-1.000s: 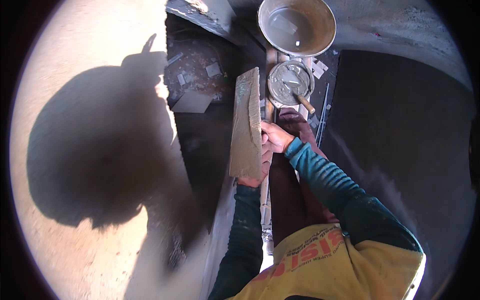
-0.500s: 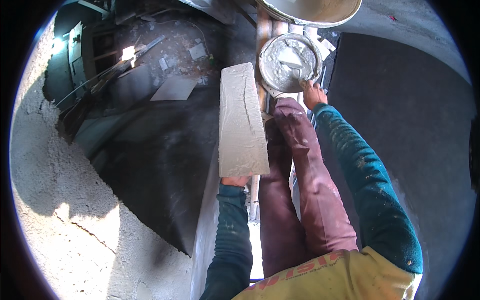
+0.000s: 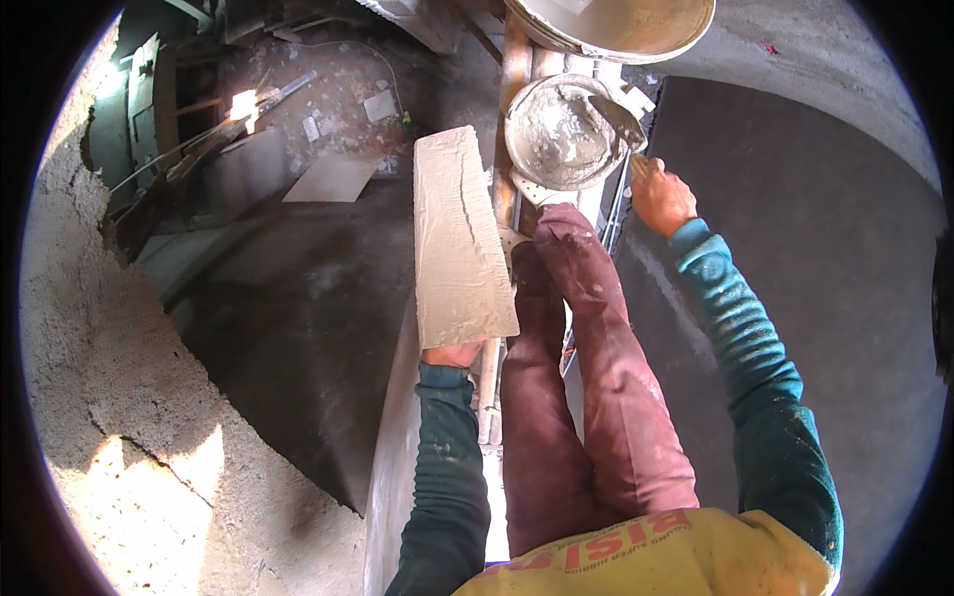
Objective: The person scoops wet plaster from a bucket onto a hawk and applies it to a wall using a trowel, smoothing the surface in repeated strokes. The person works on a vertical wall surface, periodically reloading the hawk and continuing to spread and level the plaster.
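Gripping the trowel [image 3: 621, 121] by its handle, the right hand [image 3: 664, 197] is closing its fingers around it right of upper centre, and the blade is hanging over the right rim of the small bucket [image 3: 561, 186] of wet grey mix. Left of centre, the left hand [image 3: 452, 356] is showing only at the near end of the mix-coated board [image 3: 459, 238] (its fingers are hiding underneath, so I cannot tell how they are gripping). Farther out, a larger bucket [image 3: 661, 22] is standing at top centre, and maroon trousers [image 3: 636, 417] are filling lower centre.
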`<state>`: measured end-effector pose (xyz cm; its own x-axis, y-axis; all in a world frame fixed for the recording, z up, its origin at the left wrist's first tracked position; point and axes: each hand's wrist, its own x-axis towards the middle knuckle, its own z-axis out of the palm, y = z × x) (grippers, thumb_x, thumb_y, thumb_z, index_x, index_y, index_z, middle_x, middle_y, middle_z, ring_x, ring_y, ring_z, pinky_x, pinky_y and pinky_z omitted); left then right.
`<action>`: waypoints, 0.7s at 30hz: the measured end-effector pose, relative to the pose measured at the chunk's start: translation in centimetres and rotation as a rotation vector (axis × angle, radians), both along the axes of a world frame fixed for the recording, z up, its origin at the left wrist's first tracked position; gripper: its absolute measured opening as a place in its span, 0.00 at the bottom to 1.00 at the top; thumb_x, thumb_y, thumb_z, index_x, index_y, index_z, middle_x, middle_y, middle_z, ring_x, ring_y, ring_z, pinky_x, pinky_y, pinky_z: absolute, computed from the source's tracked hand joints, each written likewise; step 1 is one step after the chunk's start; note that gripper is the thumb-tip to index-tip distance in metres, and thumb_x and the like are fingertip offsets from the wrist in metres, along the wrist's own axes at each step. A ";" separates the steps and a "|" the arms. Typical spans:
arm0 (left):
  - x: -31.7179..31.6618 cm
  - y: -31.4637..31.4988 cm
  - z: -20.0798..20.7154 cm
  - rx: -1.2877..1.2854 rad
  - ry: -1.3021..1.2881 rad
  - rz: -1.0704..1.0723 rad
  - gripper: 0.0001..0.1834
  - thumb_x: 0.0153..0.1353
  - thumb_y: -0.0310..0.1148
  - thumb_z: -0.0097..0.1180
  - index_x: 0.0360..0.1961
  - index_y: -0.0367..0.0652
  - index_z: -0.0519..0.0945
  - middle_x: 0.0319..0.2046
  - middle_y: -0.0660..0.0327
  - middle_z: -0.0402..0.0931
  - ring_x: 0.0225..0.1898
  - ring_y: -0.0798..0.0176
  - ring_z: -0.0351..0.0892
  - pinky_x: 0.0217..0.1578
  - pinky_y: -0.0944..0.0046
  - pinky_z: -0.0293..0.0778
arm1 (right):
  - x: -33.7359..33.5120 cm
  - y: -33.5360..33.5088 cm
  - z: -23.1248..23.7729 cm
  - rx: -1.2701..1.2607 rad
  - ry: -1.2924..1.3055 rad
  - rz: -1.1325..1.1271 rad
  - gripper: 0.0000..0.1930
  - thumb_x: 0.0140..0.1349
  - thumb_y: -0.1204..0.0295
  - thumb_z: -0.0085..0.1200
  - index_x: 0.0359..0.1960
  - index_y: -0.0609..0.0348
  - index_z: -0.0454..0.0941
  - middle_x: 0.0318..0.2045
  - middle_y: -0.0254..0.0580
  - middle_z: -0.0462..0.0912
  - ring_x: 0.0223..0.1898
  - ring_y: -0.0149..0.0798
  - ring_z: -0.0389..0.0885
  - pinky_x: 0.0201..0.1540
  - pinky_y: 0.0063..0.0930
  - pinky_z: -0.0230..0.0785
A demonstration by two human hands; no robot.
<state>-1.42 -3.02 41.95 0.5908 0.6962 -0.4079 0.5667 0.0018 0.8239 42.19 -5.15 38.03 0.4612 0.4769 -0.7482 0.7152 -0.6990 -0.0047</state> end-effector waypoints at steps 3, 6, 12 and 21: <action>-0.4 -0.4 -1.1 -0.035 0.000 -0.016 0.24 0.60 0.40 0.69 0.57 0.44 0.84 0.59 0.49 0.80 0.62 0.38 0.75 0.64 0.43 0.68 | -1.4 2.9 -0.3 -0.076 0.011 -0.046 0.23 0.68 0.63 0.46 0.59 0.66 0.73 0.51 0.63 0.85 0.52 0.64 0.85 0.57 0.53 0.77; -0.1 -0.1 -1.9 0.033 -0.018 -0.080 0.25 0.61 0.42 0.69 0.58 0.45 0.84 0.60 0.49 0.79 0.63 0.39 0.75 0.64 0.43 0.68 | -1.7 3.2 -4.9 -0.142 -0.016 -0.144 0.23 0.66 0.68 0.48 0.57 0.73 0.75 0.52 0.63 0.85 0.55 0.61 0.85 0.58 0.50 0.79; 0.7 -0.4 -3.6 -0.063 0.009 -0.022 0.26 0.64 0.48 0.66 0.59 0.47 0.83 0.62 0.51 0.78 0.65 0.41 0.73 0.67 0.42 0.64 | -3.9 1.1 -13.2 -0.072 -0.028 -0.184 0.23 0.69 0.62 0.47 0.61 0.62 0.73 0.50 0.65 0.85 0.54 0.63 0.85 0.58 0.53 0.78; 1.3 -1.0 -2.9 -0.054 -0.033 0.004 0.27 0.64 0.49 0.66 0.60 0.48 0.82 0.61 0.52 0.78 0.65 0.42 0.73 0.67 0.43 0.64 | -8.4 0.4 -11.5 -0.064 -0.059 -0.410 0.29 0.71 0.51 0.47 0.61 0.64 0.71 0.46 0.67 0.86 0.52 0.59 0.87 0.55 0.49 0.80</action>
<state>-0.09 -4.05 39.04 0.6017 0.6758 -0.4258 0.5395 0.0492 0.8405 33.80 -4.70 26.50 0.6466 0.1984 -0.7366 0.3751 -0.9235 0.0806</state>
